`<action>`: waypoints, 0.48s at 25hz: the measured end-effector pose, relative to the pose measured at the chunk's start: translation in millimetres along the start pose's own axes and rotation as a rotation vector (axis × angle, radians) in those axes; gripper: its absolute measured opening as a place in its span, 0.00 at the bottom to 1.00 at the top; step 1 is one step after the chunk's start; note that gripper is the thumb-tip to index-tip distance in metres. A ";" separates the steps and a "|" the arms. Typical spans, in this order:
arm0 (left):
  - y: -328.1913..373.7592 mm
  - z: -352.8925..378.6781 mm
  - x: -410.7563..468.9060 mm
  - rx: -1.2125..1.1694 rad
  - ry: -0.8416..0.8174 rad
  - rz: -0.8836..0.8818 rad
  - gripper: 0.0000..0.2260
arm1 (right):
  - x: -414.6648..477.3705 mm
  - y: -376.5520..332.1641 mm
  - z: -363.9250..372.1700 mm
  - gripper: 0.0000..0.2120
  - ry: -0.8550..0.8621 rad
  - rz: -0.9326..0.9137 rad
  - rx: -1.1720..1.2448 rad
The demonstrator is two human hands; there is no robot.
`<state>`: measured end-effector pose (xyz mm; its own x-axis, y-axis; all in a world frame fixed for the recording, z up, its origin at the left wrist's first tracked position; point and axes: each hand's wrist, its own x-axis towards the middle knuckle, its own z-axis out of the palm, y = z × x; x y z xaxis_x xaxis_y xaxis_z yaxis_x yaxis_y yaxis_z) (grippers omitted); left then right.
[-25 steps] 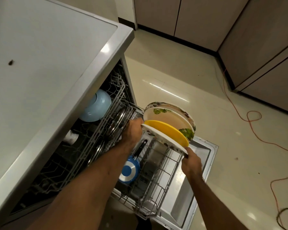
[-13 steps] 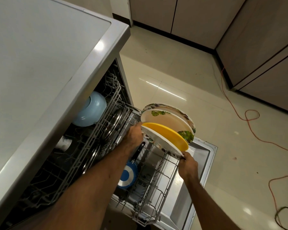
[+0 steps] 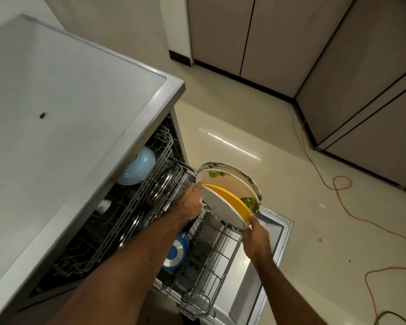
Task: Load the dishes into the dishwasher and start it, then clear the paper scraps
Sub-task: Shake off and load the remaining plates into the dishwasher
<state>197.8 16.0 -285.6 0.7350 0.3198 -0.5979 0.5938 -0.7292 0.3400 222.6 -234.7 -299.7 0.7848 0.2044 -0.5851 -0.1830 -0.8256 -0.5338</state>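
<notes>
Plates (image 3: 230,200): four, stacked on edge and tilted, over the far end of the lower rack (image 3: 211,266); nearest is white, then yellow, then two with leaf print; whether the lower edges sit in the tines cannot be told
Left hand (image 3: 189,204): grips the stack's left rim; thumb up against the white plate's edge; fingers hidden behind the stack
Right hand (image 3: 256,235): fingers curled round the lower right rim of the white plate, pinching it
Lower rack: pulled out over the open door (image 3: 274,233); blue pan (image 3: 176,253) lies in it, base up, partly under the left forearm
Upper rack (image 3: 150,181): partly under the counter (image 3: 68,102); light blue bowl (image 3: 136,167) upside down in it; dark round items beside the bowl, kind unclear
Door: folded down flat, steel inner face up
Counter: grey top, at left; one dark speck (image 3: 42,115) on it
Floor (image 3: 291,231): pale glossy tiles; orange cable (image 3: 338,191) loops across the right side; cabinets (image 3: 244,31) along the far wall
</notes>
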 end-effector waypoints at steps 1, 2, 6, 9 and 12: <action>6.3 -6.8 -10.3 0.032 -0.001 0.002 0.36 | -7.0 -8.4 -8.5 0.22 -0.010 -0.037 -0.006; 13.2 -14.9 -22.9 0.065 0.002 0.011 0.37 | -16.7 -18.2 -18.7 0.23 -0.014 -0.077 -0.028; 34.6 -42.8 -77.3 0.166 0.056 0.082 0.36 | -57.4 -63.6 -54.9 0.24 -0.015 -0.302 -0.149; 50.3 -62.0 -133.5 0.216 0.149 0.107 0.35 | -88.7 -96.5 -77.1 0.26 -0.009 -0.471 -0.282; 56.9 -80.1 -189.3 0.260 0.243 0.137 0.35 | -119.3 -123.7 -94.0 0.31 -0.029 -0.601 -0.401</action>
<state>118.7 -37.5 -94.9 0.8764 0.3203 -0.3596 0.4048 -0.8944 0.1901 207.3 -206.5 -106.4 0.6641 0.6933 -0.2797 0.5112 -0.6942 -0.5067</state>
